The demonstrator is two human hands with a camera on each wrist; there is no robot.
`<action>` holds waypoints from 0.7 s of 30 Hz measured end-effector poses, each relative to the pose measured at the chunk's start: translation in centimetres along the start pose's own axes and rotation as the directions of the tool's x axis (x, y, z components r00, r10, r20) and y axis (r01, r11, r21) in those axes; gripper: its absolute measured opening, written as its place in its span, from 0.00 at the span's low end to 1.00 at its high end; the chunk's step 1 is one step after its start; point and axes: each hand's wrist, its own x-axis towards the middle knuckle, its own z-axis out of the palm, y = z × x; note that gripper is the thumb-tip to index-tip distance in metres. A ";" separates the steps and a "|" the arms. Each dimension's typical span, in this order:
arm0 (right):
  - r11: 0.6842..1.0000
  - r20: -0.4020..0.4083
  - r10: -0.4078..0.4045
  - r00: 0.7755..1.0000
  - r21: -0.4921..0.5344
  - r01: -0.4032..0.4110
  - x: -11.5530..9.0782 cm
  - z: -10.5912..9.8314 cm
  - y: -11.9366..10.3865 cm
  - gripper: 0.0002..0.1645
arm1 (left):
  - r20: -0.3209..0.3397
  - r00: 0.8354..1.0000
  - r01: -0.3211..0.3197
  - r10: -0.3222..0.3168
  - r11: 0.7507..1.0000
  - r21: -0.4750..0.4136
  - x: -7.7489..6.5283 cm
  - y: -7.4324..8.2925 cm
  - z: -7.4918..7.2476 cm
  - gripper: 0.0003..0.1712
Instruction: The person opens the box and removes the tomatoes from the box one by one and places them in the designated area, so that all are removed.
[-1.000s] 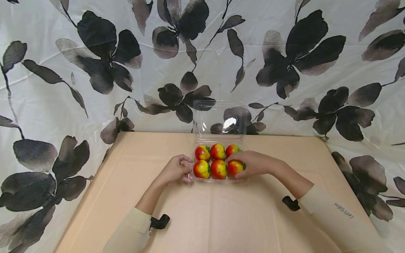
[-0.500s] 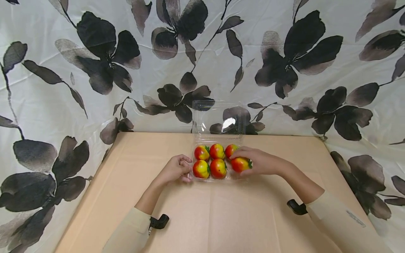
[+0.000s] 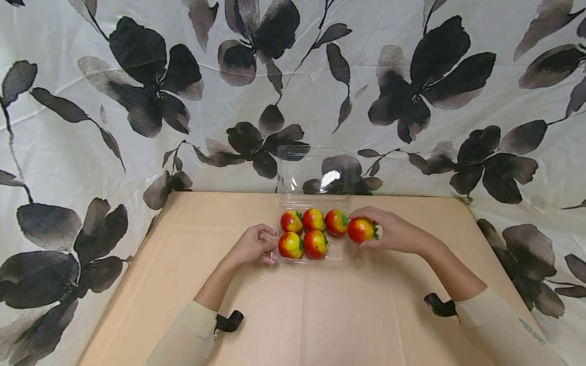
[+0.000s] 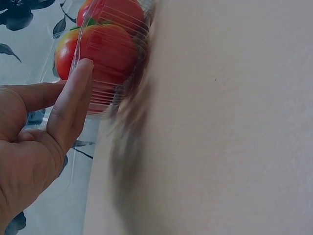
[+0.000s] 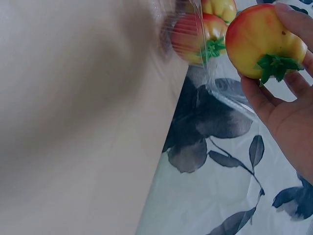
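Observation:
My right hand [image 3: 398,231] grips a red-and-yellow tomato [image 3: 362,230] by its sides, above the right edge of a clear plastic container [image 3: 339,251]. In the right wrist view, this tomato [image 5: 264,41] shows its green star-shaped leaves toward the palm. My left hand [image 3: 254,245] pinches the container's left edge between thumb and fingers. Several similar tomatoes [image 3: 315,244] sit inside in two rows. The front right spot holds no tomato. In the left wrist view, fingertips [image 4: 87,64] lie against the ribbed wall [image 4: 105,73].
The container's clear lid [image 3: 316,170] stands raised at the back. Beneath everything lies a tan tabletop [image 3: 293,310]. A white cloth with dark flowers [image 3: 151,86] hangs behind and shows at both sides of the table.
My right hand has lifted the front right tomato out of its spot and carried it right and slightly up. The left hand stays at the container's left edge.

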 end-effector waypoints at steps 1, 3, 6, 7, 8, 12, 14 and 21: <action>1.000 -0.008 0.012 1.000 0.001 -0.012 -0.1 -0.1 0.1 0.40 | 0.001 1.000 0.000 0.000 1.000 -0.001 0.0 0.0 0.0 0.20; 0.999 -0.023 0.033 0.999 0.000 -0.033 -0.4 -0.2 0.3 0.41 | 0.005 1.000 -0.003 0.003 1.000 -0.001 0.0 0.0 0.0 0.20; 0.999 -0.051 0.052 0.997 -0.014 -0.053 -0.8 -0.5 0.7 0.42 | 0.013 1.000 -0.004 0.004 1.000 -0.002 0.0 0.0 0.0 0.20; 0.998 -0.061 0.051 0.997 -0.019 -0.052 -1.0 -0.6 0.8 0.42 | 0.017 1.000 -0.004 0.004 1.000 -0.002 0.0 0.0 -0.1 0.20; 0.998 -0.073 0.048 0.996 -0.023 -0.050 -1.1 -0.8 0.9 0.41 | 0.019 1.000 -0.004 0.004 1.000 -0.001 0.0 0.0 -0.1 0.20; 0.998 -0.111 0.043 0.993 -0.032 -0.046 -1.7 -1.3 1.5 0.41 | 0.028 1.000 -0.004 0.004 1.000 0.008 -0.1 0.1 -0.1 0.19; 0.997 -0.115 0.064 0.991 -0.027 -0.068 -1.9 -1.6 1.7 0.41 | 0.029 1.000 -0.004 0.003 1.000 0.014 -0.1 0.1 -0.2 0.19; 0.991 -0.135 0.128 0.983 -0.033 -0.133 -2.3 -2.4 2.9 0.41 | 0.029 1.000 0.000 -0.001 0.999 0.033 0.0 0.0 -0.3 0.19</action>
